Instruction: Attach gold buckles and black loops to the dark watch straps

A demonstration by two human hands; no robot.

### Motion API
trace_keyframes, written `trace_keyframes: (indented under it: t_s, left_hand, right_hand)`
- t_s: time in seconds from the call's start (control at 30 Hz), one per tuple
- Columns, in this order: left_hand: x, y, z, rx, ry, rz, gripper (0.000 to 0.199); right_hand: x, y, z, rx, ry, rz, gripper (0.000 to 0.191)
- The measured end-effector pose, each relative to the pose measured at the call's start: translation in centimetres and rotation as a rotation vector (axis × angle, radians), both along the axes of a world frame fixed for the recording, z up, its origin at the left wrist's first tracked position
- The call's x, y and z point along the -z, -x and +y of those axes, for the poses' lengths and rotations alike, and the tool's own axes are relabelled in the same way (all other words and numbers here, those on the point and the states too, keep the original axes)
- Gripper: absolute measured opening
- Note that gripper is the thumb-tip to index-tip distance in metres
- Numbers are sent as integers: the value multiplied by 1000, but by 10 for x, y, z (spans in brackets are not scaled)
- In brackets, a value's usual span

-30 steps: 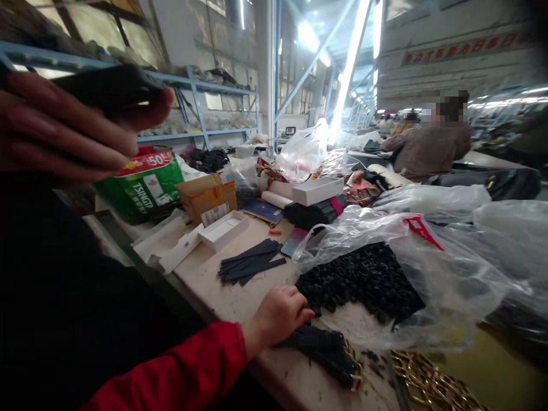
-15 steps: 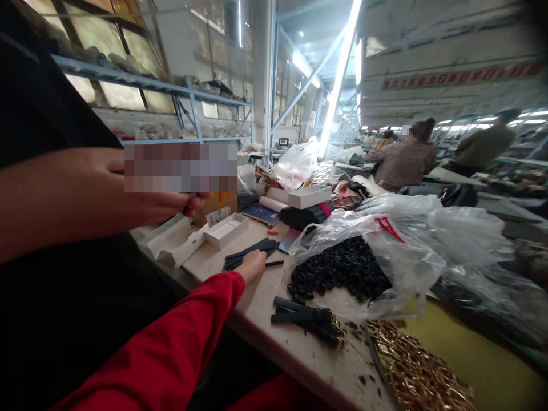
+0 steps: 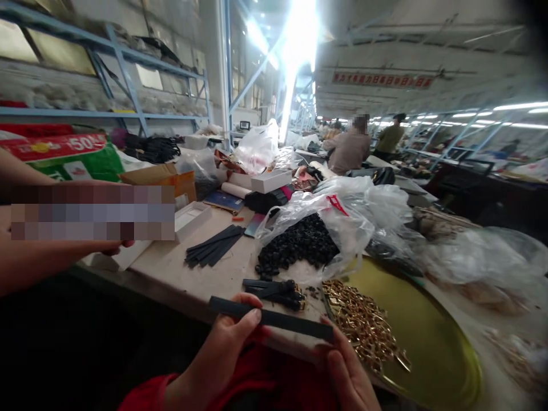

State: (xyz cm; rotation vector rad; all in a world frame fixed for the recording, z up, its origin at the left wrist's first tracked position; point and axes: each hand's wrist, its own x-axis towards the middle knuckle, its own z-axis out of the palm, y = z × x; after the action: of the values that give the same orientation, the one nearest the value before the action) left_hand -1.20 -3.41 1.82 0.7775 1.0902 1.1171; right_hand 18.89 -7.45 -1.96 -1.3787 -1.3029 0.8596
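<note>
At lower centre, a strip [image 3: 285, 322] is pinched by the left hand's [image 3: 220, 345] fingers. Its end is touched by the right hand [image 3: 351, 374], whose grip cannot be told.

- Our left hand [image 3: 220, 345]: low centre, pinched shut, left thumb [image 3: 250, 321] laid on top, fingers curled behind.
- Left wrist [image 3: 173, 394]: bare, red cuff [image 3: 148, 394] just below it.
- Our right hand [image 3: 349, 365]: apart from the left, index finger [image 3: 339, 338] reaching up, thumb lower; grip unclear to us.
</note>
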Motion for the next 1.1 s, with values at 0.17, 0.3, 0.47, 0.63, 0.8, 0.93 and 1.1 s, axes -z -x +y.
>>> trace_keyframes:
  t_s: [0.17,0.3,0.47,0.63,0.8,0.93,1.1]
  left_hand:
    - [14,-11,-1,259,147,-137,35]
    - [10,-15,25,558,338,-238,42]
    - [30,-31,57,528,307,-177,40]
    - [34,-37,77,412,356,-174,27]
    - [30,-35,83,402,416,-202,24]
    - [32,-34,77,406,396,-204,27]
    - [38,-31,65,447,228,-50,29]
  right_hand:
    - [21,-10,36,-150,341,515,42]
    - [7,-16,73,-326,385,418,34]
    - [-13,-23,152,-379,235,-481,29]
    - [11,-42,234,-39,224,-1083,17]
    - [30,-46,251,-40,259,-1112,25]
    - [17,-47,233,-97,202,-954,25]
    - [4,-23,165,-231,321,-239,23]
